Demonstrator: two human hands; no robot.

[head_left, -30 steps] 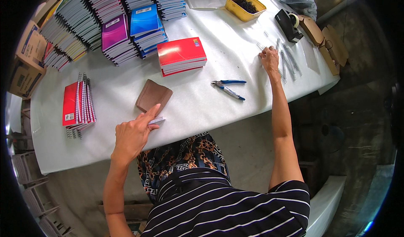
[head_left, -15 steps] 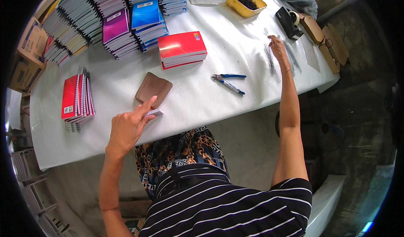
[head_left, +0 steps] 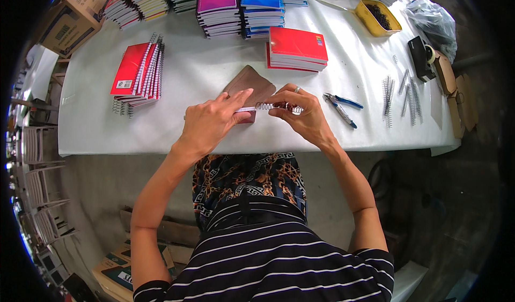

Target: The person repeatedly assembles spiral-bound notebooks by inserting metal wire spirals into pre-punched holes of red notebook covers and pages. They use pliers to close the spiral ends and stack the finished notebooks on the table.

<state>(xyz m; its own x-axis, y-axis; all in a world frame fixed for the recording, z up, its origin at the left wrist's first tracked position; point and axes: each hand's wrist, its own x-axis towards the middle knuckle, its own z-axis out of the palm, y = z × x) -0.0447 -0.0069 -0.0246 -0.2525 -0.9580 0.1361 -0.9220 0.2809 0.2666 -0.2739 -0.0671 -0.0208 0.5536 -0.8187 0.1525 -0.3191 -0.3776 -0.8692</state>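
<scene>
Right fingers: the right hand (head_left: 303, 114) pinches one end of a metal spiral coil (head_left: 276, 107) between thumb and fingertips — closed lightly on the wire, a ring visible on one finger.
Left fingers: the left hand (head_left: 212, 120) lies mostly flat, index finger stretched out, pressing down on the near edge of a brown notebook (head_left: 248, 86); the fingers are extended rather than curled, and whether the thumb grips the book's edge underneath I cannot tell.
Coil position: it sits between the two hands, just at the notebook's near edge, touching or nearly touching it.
Coil axis: the long axis runs left to right across the view, roughly parallel to the table's (head_left: 214, 76) front edge; its free end points toward the left hand.
Notebook: lies flat, turned at a slant, its binding edge toward the person.
Progress: judged from the layout, binding of this book is only at its start — most of the coil looks to lie clear of the pages, so nearly all the threading and the end trimming remain.
Done already: a fanned pile of red spiral-bound notebooks (head_left: 137, 71) lies at the left.
Waiting: a red stack of unbound books (head_left: 296, 47), loose coils (head_left: 399, 90) and blue-handled pliers (head_left: 341, 104) lie to the right.
</scene>
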